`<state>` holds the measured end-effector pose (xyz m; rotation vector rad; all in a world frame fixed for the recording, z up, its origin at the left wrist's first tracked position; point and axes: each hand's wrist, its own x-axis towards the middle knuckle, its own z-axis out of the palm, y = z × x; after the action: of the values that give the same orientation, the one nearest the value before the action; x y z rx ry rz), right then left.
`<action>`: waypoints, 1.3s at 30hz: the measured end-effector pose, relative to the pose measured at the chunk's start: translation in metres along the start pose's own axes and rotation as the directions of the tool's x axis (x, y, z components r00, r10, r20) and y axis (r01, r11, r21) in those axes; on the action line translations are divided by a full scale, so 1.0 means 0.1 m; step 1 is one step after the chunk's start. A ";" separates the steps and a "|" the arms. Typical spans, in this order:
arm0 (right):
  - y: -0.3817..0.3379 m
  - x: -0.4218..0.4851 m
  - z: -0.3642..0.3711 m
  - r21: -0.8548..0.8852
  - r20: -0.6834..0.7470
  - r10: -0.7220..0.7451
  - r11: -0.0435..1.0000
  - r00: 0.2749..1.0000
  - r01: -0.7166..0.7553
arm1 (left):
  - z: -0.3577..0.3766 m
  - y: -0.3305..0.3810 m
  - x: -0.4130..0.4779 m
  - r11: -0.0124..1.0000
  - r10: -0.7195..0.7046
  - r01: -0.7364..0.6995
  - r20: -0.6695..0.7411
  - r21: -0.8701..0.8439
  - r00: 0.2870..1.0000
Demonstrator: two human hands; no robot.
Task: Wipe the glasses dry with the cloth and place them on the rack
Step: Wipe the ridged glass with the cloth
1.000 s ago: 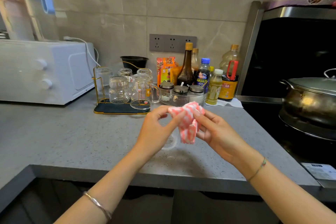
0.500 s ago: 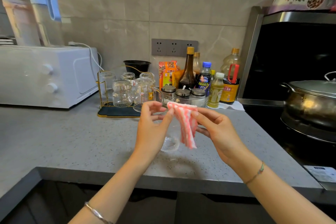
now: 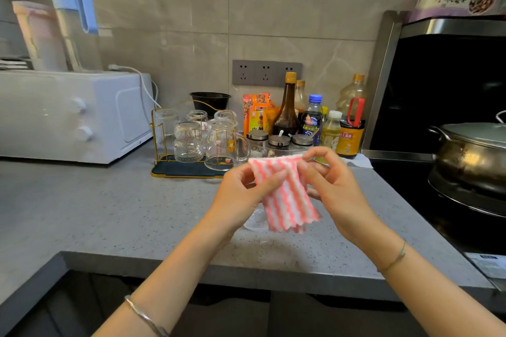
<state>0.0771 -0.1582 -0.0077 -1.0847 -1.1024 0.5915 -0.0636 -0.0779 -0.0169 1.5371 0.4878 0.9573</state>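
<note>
**Cloth held up in both hands, centre frame**

Middle left: white countertop oven (image 3: 68, 115) on the grey speckled counter (image 3: 109, 213). Right of it is the gold wire rack with a dark tray (image 3: 189, 171), with clear upturned glasses (image 3: 189, 142) standing on it. Centre: your left hand (image 3: 241, 194) pinches the left edge of the pink-and-white striped cloth (image 3: 284, 194). Your right hand (image 3: 334, 189) pinches its top right corner. A clear ribbed glass (image 3: 253, 220) sits low behind the cloth and left hand; can't tell if it's held or on the counter. Far right: steel lidded pot (image 3: 471, 156).
</note>
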 end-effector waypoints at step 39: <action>-0.42 0.27 -0.46 -0.109 0.065 0.257 0.962 0.964 -0.249 | -0.15 0.24 0.18 0.985 -0.120 0.055 0.420 0.162 0.900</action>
<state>0.1248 -0.1704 0.0388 -1.3108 -1.0771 0.7934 -0.0704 -0.0597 0.0108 1.7831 0.3114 0.4955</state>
